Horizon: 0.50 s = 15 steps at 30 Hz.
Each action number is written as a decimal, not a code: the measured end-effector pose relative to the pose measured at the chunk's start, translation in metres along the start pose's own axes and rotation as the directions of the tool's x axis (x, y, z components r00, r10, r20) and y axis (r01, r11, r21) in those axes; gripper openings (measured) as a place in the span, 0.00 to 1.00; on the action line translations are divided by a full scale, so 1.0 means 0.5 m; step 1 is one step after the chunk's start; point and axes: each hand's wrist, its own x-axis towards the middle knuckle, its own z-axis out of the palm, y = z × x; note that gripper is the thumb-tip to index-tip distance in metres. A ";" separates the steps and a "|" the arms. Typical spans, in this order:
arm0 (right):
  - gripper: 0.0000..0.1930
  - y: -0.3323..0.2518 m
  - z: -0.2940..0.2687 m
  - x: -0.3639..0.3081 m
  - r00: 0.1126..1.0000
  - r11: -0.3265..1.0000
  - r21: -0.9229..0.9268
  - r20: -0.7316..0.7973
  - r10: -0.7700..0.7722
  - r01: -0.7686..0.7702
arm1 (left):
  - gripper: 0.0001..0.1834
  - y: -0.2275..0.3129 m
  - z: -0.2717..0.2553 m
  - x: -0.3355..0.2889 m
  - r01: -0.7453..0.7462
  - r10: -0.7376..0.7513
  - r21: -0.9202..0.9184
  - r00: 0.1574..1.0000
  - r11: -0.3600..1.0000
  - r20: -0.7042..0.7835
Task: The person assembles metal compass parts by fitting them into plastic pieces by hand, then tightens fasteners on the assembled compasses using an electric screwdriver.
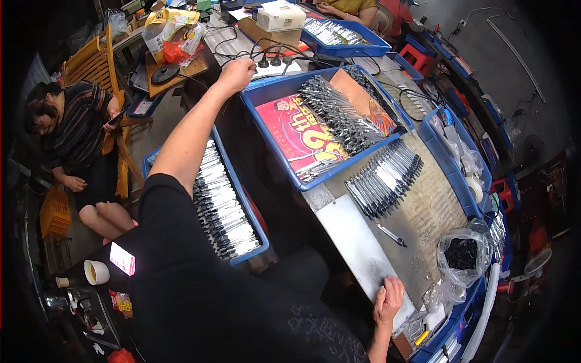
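Note:
My left hand (pixel 236 75) is stretched far forward, its fingers curled beside the far left corner of a blue tray (pixel 247 104) and a white power strip (pixel 284 66). Whatever the fingers hold is hidden. The tray contains a heap of dark and silver pens (pixel 333 109) and printed cardboard pieces. My right hand (pixel 388 300) rests on the near end of a white board (pixel 351 236) along the table edge, fingers loosely bent, with nothing visible in them. A single pen (pixel 391 235) lies beyond it, and a row of pens (pixel 384 178) is spread between it and the tray.
A long blue crate of pens (pixel 227 206) stands left of the table. On the right are a clear bag with black parts (pixel 463 251) and another blue tray (pixel 448 157). A person (pixel 75 133) sits at left holding a phone. Black cables (pixel 227 45) cross the back.

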 end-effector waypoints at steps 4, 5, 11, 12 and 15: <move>0.15 -0.003 -0.002 0.004 1.000 1.000 -0.007 0.010 0.021 -0.021 | 0.14 -0.057 0.044 0.010 0.046 -0.065 0.128 0.986 0.991 0.154; 0.15 -0.006 -0.004 0.007 0.999 1.000 -0.008 0.016 0.029 -0.029 | 0.14 -0.067 0.050 0.011 0.044 -0.065 0.129 0.985 0.991 0.160; 0.14 -0.009 -0.006 0.013 0.999 0.999 -0.029 0.030 0.044 -0.043 | 0.16 -0.086 0.069 0.021 -0.053 0.007 0.095 0.903 0.994 0.430; 0.14 -0.010 -0.005 0.015 0.999 0.999 -0.028 0.029 0.046 -0.045 | 0.15 -0.088 0.080 0.020 -0.101 0.019 0.173 0.906 0.980 0.422; 0.14 -0.008 -0.003 0.012 0.999 0.998 -0.036 0.027 0.045 -0.044 | 0.14 -0.093 0.103 0.026 -0.107 0.019 0.189 0.909 0.976 0.416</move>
